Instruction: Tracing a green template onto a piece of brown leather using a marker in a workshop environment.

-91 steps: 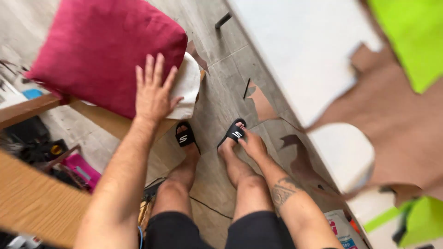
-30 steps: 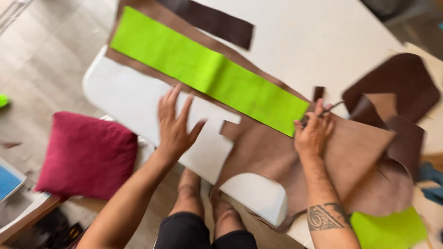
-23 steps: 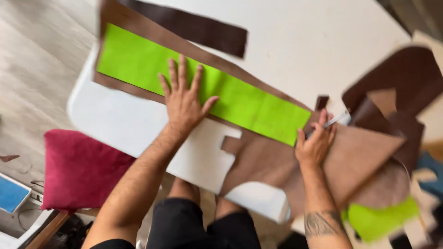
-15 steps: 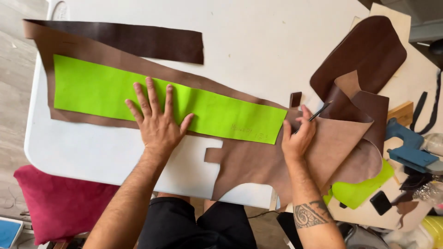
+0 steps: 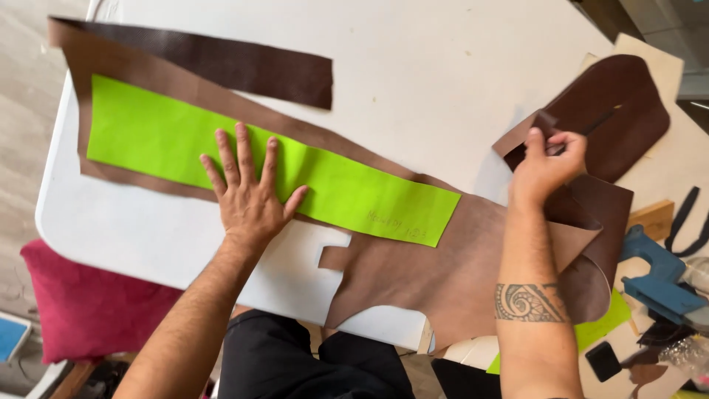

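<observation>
My left hand (image 5: 247,193) lies flat, fingers spread, on a long bright green strip (image 5: 354,193). The strip rests on a large brown leather sheet (image 5: 421,277) spread over the white table (image 5: 443,66). My right hand (image 5: 545,168) is at the sheet's right end, its fingers closed on a thin dark tool (image 5: 597,123). The tool's tip points up and right over a rounded dark brown leather piece (image 5: 628,96). A folded brown flap (image 5: 533,127) sits beside the fingertips.
A dark brown strip (image 5: 221,65) lies along the sheet's far edge. A blue tool (image 5: 657,281), a wooden block (image 5: 656,216), a green scrap (image 5: 607,325) and small dark bits crowd the right side. A red cushion (image 5: 81,310) sits below the table's left edge.
My left hand has stayed pressed on the green strip. My right hand has moved up and right from the strip's end to the dark leather piece, still gripping the tool.
</observation>
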